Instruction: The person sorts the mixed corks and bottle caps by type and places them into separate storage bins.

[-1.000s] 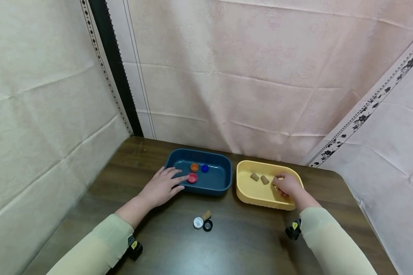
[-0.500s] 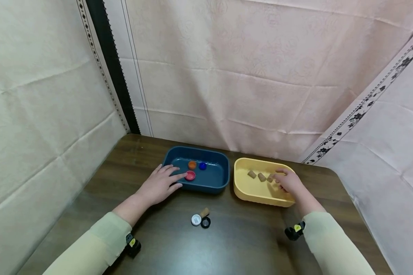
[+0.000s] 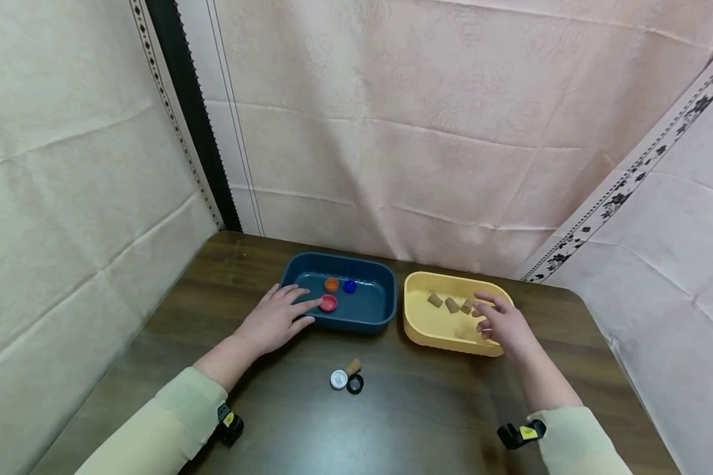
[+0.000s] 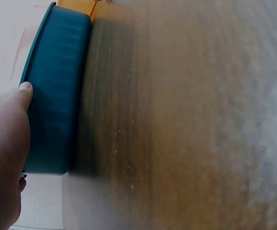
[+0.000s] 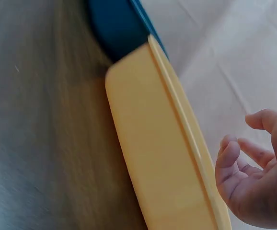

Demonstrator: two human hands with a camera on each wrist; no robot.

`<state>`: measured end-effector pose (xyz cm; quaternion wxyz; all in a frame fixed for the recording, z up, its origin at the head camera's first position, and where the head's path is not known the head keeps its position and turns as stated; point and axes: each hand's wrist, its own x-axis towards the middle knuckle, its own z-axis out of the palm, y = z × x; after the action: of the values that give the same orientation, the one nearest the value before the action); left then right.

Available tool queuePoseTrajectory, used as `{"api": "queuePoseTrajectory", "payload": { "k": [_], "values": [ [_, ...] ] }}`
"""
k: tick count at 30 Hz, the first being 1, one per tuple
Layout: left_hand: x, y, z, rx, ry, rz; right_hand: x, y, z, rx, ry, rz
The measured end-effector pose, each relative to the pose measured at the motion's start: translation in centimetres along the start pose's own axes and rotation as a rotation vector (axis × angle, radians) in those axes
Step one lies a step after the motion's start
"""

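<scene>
My left hand (image 3: 276,320) lies spread over the left front corner of the blue tray (image 3: 377,323), its index fingertip right at a red bottle cap (image 3: 329,303). In the left wrist view the thumb (image 4: 25,91) meets the tray's rim. Behind the red cap sit an orange cap (image 3: 331,284) and a blue cap (image 3: 349,286). My right hand (image 3: 507,326) hovers over the right end of the yellow tray (image 3: 451,343), fingers loosely bent and nothing between them. Several corks (image 3: 452,305) lie in a row in that tray, the rightmost near my fingertips.
In front of the trays, a cork (image 3: 353,367), a white cap (image 3: 339,379) and a black cap (image 3: 355,383) lie close together on the brown wooden table (image 3: 416,422). Pale cloth (image 3: 380,165) hangs behind and at both sides.
My right hand has let go of a cork at the right end of the row, then lifted and drawn back toward the tray's right side. The left hand stays in place.
</scene>
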<state>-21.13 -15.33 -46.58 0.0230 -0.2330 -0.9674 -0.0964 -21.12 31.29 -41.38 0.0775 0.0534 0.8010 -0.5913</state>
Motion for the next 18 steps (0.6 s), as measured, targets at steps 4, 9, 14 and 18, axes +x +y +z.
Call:
{"api": "queuePoseTrajectory", "payload": {
  "k": [4, 9, 14, 18],
  "values": [
    [0.0, 0.0, 0.0, 0.003, 0.003, 0.007, -2.0, -0.1, 1.3, 0.03, -0.016, -0.029],
    [0.1, -0.1, -0.1, 0.008, 0.009, 0.008, -4.3, 0.4, 3.2, 0.027, -0.039, -0.044],
    [0.1, -0.1, -0.2, 0.01, 0.003, 0.007, -5.8, 1.4, 4.6, 0.031, -0.068, -0.034],
    [0.0, 0.0, -0.2, 0.009, 0.002, 0.006, -6.5, 2.1, 5.3, 0.015, -0.097, -0.029]
  ]
}}
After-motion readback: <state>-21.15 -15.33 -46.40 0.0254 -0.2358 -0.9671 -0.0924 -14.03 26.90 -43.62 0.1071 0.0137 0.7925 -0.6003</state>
